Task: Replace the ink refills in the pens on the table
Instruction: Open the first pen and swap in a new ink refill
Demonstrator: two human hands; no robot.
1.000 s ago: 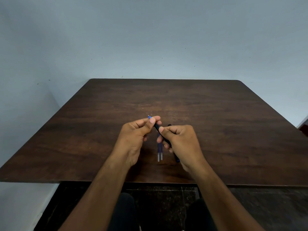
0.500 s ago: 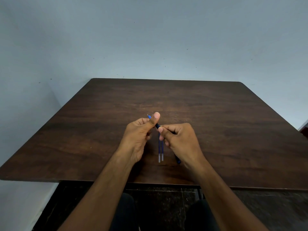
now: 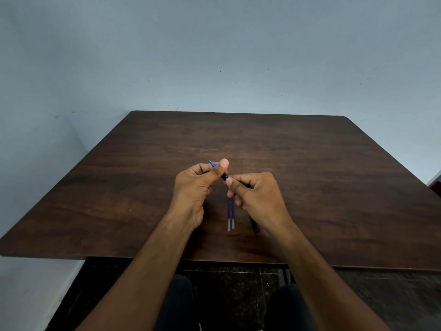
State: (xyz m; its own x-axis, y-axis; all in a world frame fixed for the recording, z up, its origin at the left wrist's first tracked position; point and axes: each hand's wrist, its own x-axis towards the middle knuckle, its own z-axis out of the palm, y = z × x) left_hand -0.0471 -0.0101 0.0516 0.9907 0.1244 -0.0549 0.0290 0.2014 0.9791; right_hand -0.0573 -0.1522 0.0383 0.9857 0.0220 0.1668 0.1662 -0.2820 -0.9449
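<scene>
Both hands hold one dark pen [image 3: 224,177] a little above the brown table [image 3: 334,187]. My left hand [image 3: 198,185] pinches its front end, where a blue tip [image 3: 212,164] sticks out past the fingers. My right hand [image 3: 256,192] grips the barrel behind it. Two blue ink refills [image 3: 230,212] with pale ends lie side by side on the table under my hands. The end of another dark pen [image 3: 255,228] shows beneath my right wrist; the rest of it is hidden.
The table stands against a pale blue wall [image 3: 214,56]. Its near edge [image 3: 143,258] runs just behind my forearms, with dark floor and my knees below.
My hands have stayed in the same place on the pen; the left thumb has lifted slightly over the pen's front end. The refills on the table have not moved.
</scene>
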